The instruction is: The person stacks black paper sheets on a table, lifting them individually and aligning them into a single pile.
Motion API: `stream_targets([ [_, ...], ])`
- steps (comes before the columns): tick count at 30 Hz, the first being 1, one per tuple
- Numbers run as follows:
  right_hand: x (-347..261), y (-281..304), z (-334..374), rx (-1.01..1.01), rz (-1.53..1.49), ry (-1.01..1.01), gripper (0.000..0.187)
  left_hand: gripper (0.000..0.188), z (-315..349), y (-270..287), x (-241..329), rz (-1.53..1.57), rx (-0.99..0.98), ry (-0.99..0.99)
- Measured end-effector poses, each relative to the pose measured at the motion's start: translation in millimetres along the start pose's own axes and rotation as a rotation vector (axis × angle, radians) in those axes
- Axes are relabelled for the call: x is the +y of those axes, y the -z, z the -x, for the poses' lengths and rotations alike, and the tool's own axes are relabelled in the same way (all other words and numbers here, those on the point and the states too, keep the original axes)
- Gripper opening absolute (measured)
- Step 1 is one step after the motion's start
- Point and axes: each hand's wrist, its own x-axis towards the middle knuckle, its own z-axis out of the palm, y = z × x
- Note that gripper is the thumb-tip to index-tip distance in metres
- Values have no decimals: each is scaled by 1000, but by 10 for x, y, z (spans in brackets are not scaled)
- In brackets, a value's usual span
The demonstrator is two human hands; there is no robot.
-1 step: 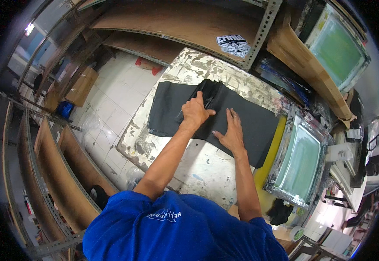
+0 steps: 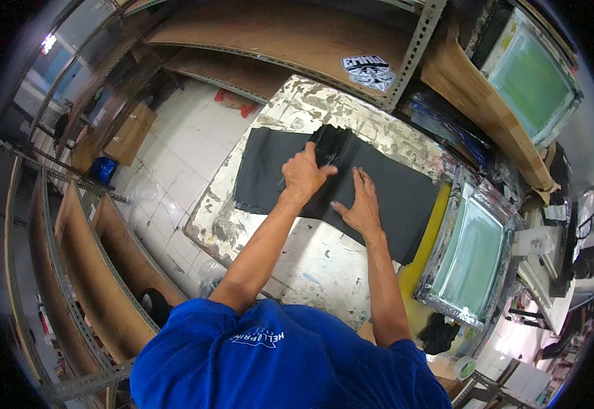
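Paint-crusted worktable (image 2: 324,266): soft black cloth sheet (image 2: 406,194); my left hand (image 2: 305,174) pinched its fold, right hand (image 2: 360,204) pressed flat, fingers spread; limp, I judged.

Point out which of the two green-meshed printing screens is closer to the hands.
The screen frame lying flat at the table's right end, just beyond the right hand pressing the black fabric. The other screen stands farther off on the wooden shelf, upper right.

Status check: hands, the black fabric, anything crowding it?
Left hand gripping a fold of the black fabric. Right hand flat on it, fingers spread. Fabric spread on paint-stained table. Screen-printing frame sits at its right end.
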Motion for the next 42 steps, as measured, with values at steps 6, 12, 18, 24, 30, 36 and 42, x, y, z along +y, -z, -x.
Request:
stream_targets([
  [6, -164, -281, -215, -138, 132, -51, 104, 75, -330, -101, -1374, -72, 382, 453],
  [12, -109, -383, -189, -165, 267, -60, 102, 86, -318, 94, -1610, 22, -81, 709],
  [18, -179, -295, -263, -193, 225, -123, 105, 70, -446, 127, -1820, 297, -103, 675],
  [24, -258, -276, -344, -229, 238, -171, 107, 62, -498, -80, -1853, 421, -30, 646],
  [30, -258, -274, -376, -226, 254, -150, 106, 51, -498, 58, -1858, 749, -67, 548],
  [36, -172, -303, -413, -239, 230, -156, 85, 52, -365, 574, -1332, 661, 103, 331],
  [42, -247, -330, -499, -264, 184, -165, 70, 45, -230, 1092, -902, 372, 202, 188],
])
